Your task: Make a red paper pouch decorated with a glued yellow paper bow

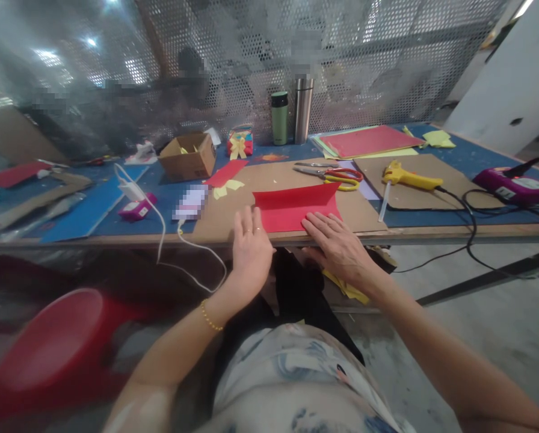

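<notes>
A creased sheet of red paper lies on a brown cardboard mat at the table's front edge, its far part standing up along a fold. My left hand lies flat, fingers stretched forward, at the sheet's left edge. On the paper's front right part rest the spread fingers of my right hand. Just behind the sheet are red-handled scissors and a yellow-handled pair. Small yellow paper scraps and a red strip lie to the left.
A yellow glue gun rests on cardboard at right, its black cord hanging over the edge. A phone with a white cable lies left. Behind stand a cardboard box, a green tumbler and a steel flask. A red stool is lower left.
</notes>
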`<state>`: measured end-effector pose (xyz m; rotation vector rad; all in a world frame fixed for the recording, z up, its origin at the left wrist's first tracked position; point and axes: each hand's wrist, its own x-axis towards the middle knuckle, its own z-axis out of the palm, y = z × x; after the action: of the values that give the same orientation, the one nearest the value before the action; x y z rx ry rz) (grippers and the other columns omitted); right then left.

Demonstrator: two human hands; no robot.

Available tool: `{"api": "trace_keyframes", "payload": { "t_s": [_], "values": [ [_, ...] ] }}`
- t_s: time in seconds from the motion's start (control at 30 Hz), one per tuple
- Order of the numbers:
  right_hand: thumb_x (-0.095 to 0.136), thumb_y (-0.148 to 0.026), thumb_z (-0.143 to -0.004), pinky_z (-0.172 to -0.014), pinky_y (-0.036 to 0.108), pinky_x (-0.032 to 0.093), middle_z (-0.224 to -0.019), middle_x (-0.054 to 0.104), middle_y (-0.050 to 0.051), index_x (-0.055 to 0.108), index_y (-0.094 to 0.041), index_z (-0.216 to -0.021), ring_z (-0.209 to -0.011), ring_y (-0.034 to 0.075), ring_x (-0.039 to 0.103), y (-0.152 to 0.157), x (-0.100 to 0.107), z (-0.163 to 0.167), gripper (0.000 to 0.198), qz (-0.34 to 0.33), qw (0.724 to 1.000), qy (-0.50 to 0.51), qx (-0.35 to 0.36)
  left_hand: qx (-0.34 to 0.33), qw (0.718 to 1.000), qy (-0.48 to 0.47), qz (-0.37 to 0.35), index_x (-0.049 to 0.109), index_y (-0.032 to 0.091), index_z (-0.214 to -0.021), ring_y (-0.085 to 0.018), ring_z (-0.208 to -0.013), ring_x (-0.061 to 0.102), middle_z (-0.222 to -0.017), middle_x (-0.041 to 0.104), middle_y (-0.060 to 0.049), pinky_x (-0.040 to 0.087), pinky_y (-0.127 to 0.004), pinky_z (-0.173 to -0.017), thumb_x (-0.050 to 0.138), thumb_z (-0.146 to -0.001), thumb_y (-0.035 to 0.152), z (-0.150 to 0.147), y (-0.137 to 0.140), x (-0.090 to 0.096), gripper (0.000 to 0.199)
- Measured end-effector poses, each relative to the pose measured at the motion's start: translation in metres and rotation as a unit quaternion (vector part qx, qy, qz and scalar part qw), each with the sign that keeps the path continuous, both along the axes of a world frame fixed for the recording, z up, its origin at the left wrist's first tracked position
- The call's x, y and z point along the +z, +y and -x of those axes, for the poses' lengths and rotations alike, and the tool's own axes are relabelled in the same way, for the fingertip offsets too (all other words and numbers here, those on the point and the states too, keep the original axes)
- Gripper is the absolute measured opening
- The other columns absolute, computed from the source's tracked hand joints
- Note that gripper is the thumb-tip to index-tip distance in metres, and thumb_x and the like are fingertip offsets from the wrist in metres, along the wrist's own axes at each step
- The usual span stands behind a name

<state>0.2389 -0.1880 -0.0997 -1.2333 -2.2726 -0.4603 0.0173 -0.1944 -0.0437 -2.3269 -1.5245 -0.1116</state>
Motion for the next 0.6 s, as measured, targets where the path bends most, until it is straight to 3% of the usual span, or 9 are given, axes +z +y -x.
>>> {"api": "trace_keyframes", "payload": {
  "t_s": [0.23, 0.43, 0.6],
  "values": [
    [0.050, -0.036, -0.105, -0.118, 0.052, 0.045, -0.150, 0.061, 0.025, 0.062, -0.005, -0.143, -0.138, 0.034, 0.060, 0.000, -0.002, 0.000, 0.051, -0.014, 1.000, 0.003, 0.008, -0.112, 0.993, -0.016, 0.044, 0.044, -0.006, -0.156, -0.041, -0.155, 0.039, -0.161, 0.043, -0.033, 0.033, -0.053, -0.129, 0.074, -0.093, 0.040, -0.034, 0.009, -0.015, 0.083],
    [0.049, -0.033, -0.105, -0.120, 0.053, 0.043, -0.152, 0.060, 0.023, 0.060, -0.006, -0.146, -0.142, 0.034, 0.057, 0.001, -0.002, -0.003, 0.050, 0.004, 1.000, 0.003, 0.004, -0.092, 0.995, -0.030, 0.030, 0.048, 0.005, -0.157, -0.044, -0.154, 0.039, -0.161, 0.043, -0.034, 0.032, -0.057, -0.127, 0.076, -0.092, 0.038, -0.018, 0.011, -0.018, 0.078],
    [0.055, -0.033, -0.102, -0.120, 0.052, 0.043, -0.151, 0.060, 0.025, 0.054, -0.006, -0.151, -0.142, 0.034, 0.056, 0.000, 0.005, 0.001, 0.056, 0.034, 0.999, -0.010, -0.008, -0.056, 0.997, -0.035, 0.026, 0.049, 0.002, -0.156, -0.046, -0.153, 0.038, -0.159, 0.041, -0.039, 0.032, -0.058, -0.127, 0.078, -0.091, 0.038, -0.006, 0.009, -0.016, 0.080]
  ]
}}
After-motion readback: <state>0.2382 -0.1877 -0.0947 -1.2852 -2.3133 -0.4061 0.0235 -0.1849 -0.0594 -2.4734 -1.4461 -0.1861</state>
